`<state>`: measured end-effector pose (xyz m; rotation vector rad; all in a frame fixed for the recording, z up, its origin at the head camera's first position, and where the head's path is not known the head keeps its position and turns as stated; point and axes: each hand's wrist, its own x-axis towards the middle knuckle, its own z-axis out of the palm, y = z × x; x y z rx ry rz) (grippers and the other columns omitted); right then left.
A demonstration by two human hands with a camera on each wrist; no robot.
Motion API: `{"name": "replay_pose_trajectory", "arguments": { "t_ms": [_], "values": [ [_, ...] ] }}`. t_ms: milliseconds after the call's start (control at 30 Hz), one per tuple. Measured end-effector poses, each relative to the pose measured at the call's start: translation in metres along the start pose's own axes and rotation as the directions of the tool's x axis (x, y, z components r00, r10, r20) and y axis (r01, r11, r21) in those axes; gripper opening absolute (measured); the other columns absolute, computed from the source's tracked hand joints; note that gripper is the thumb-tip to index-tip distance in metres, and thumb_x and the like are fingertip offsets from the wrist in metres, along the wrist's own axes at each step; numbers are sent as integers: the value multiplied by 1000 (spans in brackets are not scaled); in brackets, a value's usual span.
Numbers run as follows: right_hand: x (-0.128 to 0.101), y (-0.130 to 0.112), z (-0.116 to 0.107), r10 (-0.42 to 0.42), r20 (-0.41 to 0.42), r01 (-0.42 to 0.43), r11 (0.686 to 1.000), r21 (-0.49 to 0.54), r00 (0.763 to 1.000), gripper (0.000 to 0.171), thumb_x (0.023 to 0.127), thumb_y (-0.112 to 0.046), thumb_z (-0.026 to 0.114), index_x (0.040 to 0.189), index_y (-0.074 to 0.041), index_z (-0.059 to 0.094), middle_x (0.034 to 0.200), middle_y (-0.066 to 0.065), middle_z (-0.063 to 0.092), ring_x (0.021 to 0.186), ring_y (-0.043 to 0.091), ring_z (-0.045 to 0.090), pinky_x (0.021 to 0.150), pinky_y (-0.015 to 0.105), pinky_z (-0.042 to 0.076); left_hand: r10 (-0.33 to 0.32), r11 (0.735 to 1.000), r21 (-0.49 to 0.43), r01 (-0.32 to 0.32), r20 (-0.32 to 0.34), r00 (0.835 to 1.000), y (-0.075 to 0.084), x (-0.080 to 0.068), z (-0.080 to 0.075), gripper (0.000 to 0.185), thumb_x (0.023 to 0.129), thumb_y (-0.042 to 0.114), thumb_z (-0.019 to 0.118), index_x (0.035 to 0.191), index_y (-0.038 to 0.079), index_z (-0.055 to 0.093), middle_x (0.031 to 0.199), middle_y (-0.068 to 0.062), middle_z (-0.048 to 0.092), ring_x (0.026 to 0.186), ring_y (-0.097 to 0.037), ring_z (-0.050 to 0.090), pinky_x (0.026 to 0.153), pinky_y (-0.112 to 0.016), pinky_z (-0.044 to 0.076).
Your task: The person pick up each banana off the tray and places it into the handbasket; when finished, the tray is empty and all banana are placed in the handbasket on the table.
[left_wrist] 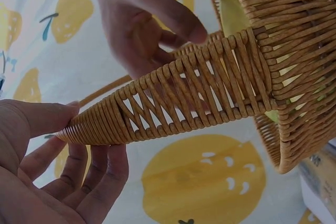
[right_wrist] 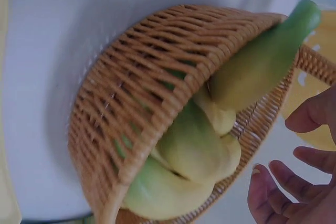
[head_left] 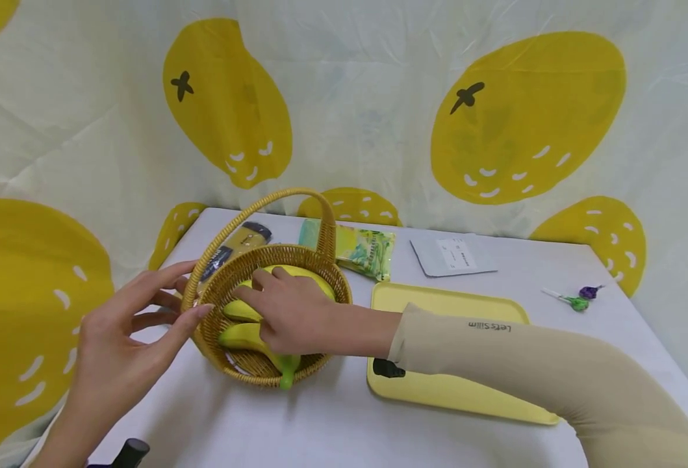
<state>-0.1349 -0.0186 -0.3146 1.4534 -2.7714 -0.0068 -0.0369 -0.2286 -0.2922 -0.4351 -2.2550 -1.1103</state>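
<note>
A round wicker basket [head_left: 345,289] with a tall arched handle stands on the white table, left of centre. My left hand [head_left: 130,325] pinches the handle's left side between thumb and fingers, as the left wrist view shows closely. Several yellow bananas [head_left: 244,337] with green ends lie inside; one green stem [right_wrist: 302,17] pokes over the rim. Reaching under the handle, my right hand [head_left: 297,309] hovers over the bananas and hides part of them. In the right wrist view its fingers [right_wrist: 286,174] are loosely bent, apart from the bananas, with nothing between them.
A yellow tray [head_left: 460,390] lies right of the basket, under the right forearm. Behind are a green-yellow packet [head_left: 367,250], a grey pouch [head_left: 451,255] with a white label, and a brown-black package [head_left: 256,235]. Two lollipops [head_left: 579,303] lie at right. Fruit-printed cloth [head_left: 367,117] hangs behind.
</note>
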Motion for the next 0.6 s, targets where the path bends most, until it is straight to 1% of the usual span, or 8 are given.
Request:
{"name": "replay_pose_trajectory", "arguments": {
  "t_ms": [133, 233, 367, 433, 500, 567, 600],
  "values": [
    [-10, 8, -11, 6, -34, -5, 1000, 30, 999, 61, 97, -22, 64, 156, -25, 51, 136, 6, 57, 105, 21, 58, 58, 27, 54, 2, 1000, -4, -2, -3, 1000, 0, 0, 0, 73, 72, -19, 89, 136, 13, 73, 100, -2, 69, 81, -7, 67, 77, -12, 59],
    [-20, 16, -20, -2, -105, 6, 999, 39, 994, 57, 97, -22, 66, 152, -23, 54, 134, 6, 58, 110, 21, 59, 57, 28, 55, 1, 1000, 9, -1, -4, 1000, 1, 0, 0, 74, 72, -19, 89, 136, 14, 73, 100, -1, 69, 81, -6, 66, 76, -12, 58],
    [-36, 30, -33, -21, -220, 38, 997, 74, 975, 52, 96, -19, 68, 147, -21, 58, 123, 4, 60, 99, 19, 60, 53, 27, 51, 28, 999, 35, -27, -25, 999, 8, 1, 0, 75, 72, -17, 90, 138, 13, 72, 104, -1, 69, 85, -5, 66, 77, -11, 58],
    [-45, 37, -39, -20, -264, 48, 994, 102, 964, 51, 95, -16, 68, 145, -20, 59, 120, 3, 60, 93, 17, 58, 51, 27, 49, 67, 996, 63, -63, -59, 996, 14, 3, 1, 70, 75, -13, 89, 138, 11, 72, 108, -4, 69, 90, -5, 66, 82, -10, 56],
    [-54, 44, -43, -15, -308, 53, 992, 117, 951, 52, 93, -13, 69, 144, -20, 61, 117, 3, 59, 88, 17, 56, 51, 28, 47, 126, 988, 100, -115, -110, 986, 22, 6, 3, 57, 83, 0, 86, 137, 9, 73, 113, -9, 69, 97, -11, 65, 89, -9, 51],
    [-64, 50, -47, -5, -342, 48, 992, 115, 940, 52, 92, -11, 69, 143, -19, 62, 120, 3, 60, 90, 17, 57, 53, 29, 47, 203, 974, 134, -183, -159, 966, 30, 10, 6, 46, 90, 19, 83, 134, 7, 74, 117, -14, 69, 103, -20, 64, 95, -12, 46],
    [-70, 53, -49, -1, -355, 41, 994, 106, 935, 52, 92, -10, 69, 143, -18, 62, 123, 4, 60, 91, 17, 57, 53, 29, 47, 244, 964, 147, -220, -175, 954, 34, 12, 8, 45, 93, 28, 80, 132, 6, 75, 119, -16, 69, 107, -26, 63, 98, -16, 45]
  ]
}}
